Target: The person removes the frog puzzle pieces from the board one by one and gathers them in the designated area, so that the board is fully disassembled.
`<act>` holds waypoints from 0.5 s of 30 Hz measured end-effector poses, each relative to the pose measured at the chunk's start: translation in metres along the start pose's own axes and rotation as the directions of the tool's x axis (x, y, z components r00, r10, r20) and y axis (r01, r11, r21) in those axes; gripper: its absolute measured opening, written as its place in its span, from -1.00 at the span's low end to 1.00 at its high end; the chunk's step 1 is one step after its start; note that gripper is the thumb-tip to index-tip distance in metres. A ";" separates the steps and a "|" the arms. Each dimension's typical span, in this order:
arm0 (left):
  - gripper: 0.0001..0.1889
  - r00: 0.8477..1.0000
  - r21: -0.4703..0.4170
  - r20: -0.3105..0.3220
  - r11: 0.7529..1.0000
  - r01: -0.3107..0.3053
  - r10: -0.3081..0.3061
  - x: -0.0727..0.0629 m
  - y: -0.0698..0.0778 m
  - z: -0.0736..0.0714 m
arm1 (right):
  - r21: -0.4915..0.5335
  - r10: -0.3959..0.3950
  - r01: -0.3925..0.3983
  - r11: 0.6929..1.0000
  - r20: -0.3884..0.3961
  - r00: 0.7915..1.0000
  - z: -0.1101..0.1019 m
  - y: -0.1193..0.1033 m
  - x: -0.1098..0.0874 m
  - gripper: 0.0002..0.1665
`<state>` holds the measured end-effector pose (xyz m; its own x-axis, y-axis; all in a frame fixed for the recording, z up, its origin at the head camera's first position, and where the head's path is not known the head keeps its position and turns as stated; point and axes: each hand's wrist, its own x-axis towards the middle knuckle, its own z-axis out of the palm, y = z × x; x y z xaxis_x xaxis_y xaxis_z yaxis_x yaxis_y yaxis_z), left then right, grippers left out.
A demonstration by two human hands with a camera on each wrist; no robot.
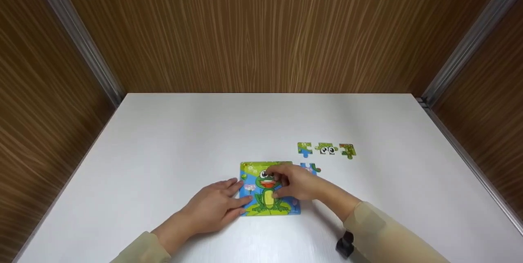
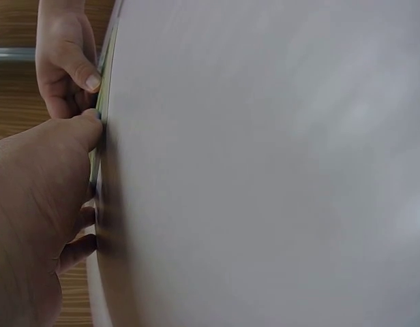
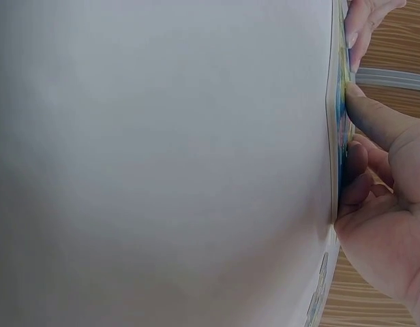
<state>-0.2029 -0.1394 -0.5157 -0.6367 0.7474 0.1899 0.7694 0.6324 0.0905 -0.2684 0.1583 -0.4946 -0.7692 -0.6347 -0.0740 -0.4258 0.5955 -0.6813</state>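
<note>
A square frog puzzle board [image 1: 265, 210] lies on the white table, its green frog showing a red mouth and yellow belly. My left hand [image 1: 214, 206] rests along the board's left edge, fingers extended and fingertips on the rim. Over the board's right half is my right hand [image 1: 296, 182], its bent index finger near the frog's eyes and its thumb on the belly. In the right wrist view, the thumb [image 3: 377, 116] touches the board's surface and the other fingers bend toward it. The right hand hides the board's upper right part.
Behind the board to the right lie loose puzzle pieces: a green-and-blue one [image 1: 304, 148], one with two eyes [image 1: 327, 149] and a dark green one [image 1: 347, 150]. Another piece [image 1: 312, 168] is partly behind the right hand. A black object [image 1: 345, 245] is by the right sleeve. Wood-grain panels [image 1: 261, 30] enclose the table.
</note>
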 end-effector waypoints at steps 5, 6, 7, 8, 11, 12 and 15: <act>-0.57 1.000 -0.005 -0.007 1.000 -0.002 0.002 -0.001 0.000 0.001 | 0.010 -0.004 0.004 1.000 0.003 1.000 0.000 0.000 0.000 -0.39; -0.58 1.000 -0.003 -0.010 1.000 -0.004 0.003 -0.001 0.000 0.001 | 0.012 -0.008 0.008 1.000 0.004 1.000 0.000 0.000 0.000 -0.39; -0.58 1.000 -0.004 -0.014 1.000 -0.005 0.005 -0.001 0.000 0.001 | 0.011 -0.015 0.015 1.000 0.004 1.000 0.000 0.000 0.000 -0.39; -0.58 1.000 -0.005 -0.019 1.000 -0.008 0.008 -0.002 0.000 0.000 | 0.008 -0.021 0.021 1.000 0.003 1.000 0.000 0.000 0.001 -0.40; -0.59 0.999 -0.006 -0.030 1.000 -0.013 0.012 -0.002 0.001 0.000 | -0.001 -0.029 0.029 1.000 0.002 1.000 0.001 0.000 0.001 -0.40; -0.59 1.000 -0.008 -0.030 1.000 -0.011 0.011 -0.002 0.001 0.000 | -0.002 -0.030 0.030 1.000 0.001 1.000 0.000 0.000 0.001 -0.40; -0.59 1.000 -0.010 -0.021 1.000 -0.004 0.004 -0.001 0.001 0.000 | 0.002 -0.029 0.029 1.000 -0.002 1.000 0.000 -0.001 0.000 -0.40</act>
<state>-0.2014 -0.1401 -0.5155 -0.6325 0.7452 0.2113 0.7723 0.6274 0.0992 -0.2681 0.1576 -0.4939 -0.7577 -0.6505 -0.0531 -0.4466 0.5761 -0.6846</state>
